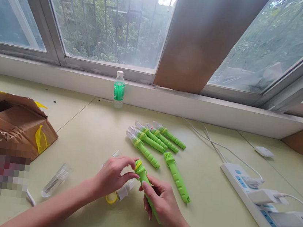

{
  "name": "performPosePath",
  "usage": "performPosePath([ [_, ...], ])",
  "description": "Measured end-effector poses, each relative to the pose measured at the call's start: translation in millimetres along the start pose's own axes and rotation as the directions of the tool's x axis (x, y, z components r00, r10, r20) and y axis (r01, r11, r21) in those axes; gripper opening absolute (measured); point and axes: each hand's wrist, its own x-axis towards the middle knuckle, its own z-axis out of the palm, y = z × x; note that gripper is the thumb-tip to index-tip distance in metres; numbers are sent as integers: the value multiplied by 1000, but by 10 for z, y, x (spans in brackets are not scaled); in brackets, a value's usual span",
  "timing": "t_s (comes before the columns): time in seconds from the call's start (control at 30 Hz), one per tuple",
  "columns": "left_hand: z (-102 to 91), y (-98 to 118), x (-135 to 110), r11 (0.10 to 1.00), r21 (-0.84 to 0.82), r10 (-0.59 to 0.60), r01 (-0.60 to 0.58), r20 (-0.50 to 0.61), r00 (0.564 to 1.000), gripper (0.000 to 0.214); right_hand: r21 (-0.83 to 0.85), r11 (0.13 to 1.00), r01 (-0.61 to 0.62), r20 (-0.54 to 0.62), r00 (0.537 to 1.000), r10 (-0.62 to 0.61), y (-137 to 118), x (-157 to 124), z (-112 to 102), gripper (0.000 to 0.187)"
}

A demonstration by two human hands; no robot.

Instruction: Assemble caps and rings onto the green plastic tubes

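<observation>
My right hand (164, 200) is wrapped round a green plastic handle (141, 173) with a threaded top. At that top, the thumb and forefinger of my left hand (116, 175) pinch a yellow ring (138, 164) seated around the threads. Under my left hand lie another yellow ring (111, 198) and a clear tube with a whitish end (123, 193), partly hidden. A clear tube cap (116, 154) shows behind the hand. To the right rests a bare green handle (178, 179). Beyond it, several green handles with clear tubes fitted (142, 151) lie side by side.
An open cardboard box (28, 124) stands at left, with a clear tube (56, 181) in front of it. A bottle (119, 91) stands by the window ledge. A power strip (255, 211) with plugs and cables lies at right, near a small white device (264, 152).
</observation>
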Motion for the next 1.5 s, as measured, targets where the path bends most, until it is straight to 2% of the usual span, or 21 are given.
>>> performPosePath([
  [0.23,-107,38,27,999,-13,49,-49,24,999,22,72,997,14,46,999,-17,-56,13,-52,40],
  [0.37,-86,37,22,999,9,43,-43,16,999,17,61,998,32,40,999,-35,-69,6,-50,41],
  [0.57,-51,8,9,996,23,90,-90,1,996,14,151,988,-44,60,998,35,-91,-19,-35,44],
  [0.7,-39,25,5,992,53,118,-117,-15,993,19,227,972,-68,61,997,55,-92,-17,-35,34],
  [0.77,-28,37,4,991,54,124,-123,-22,992,17,240,967,-85,56,996,73,-75,-15,-27,35],
  [1.0,-22,63,4,990,1,140,-140,-4,990,11,239,967,-84,82,994,66,7,7,4,32],
  [1.3,-46,29,18,972,115,204,-203,-1,979,10,105,994,-24,49,999,19,-26,28,29,44],
  [1.5,-8,-4,2,972,125,196,-199,29,980,14,91,991,-102,43,994,99,5,6,52,33],
])
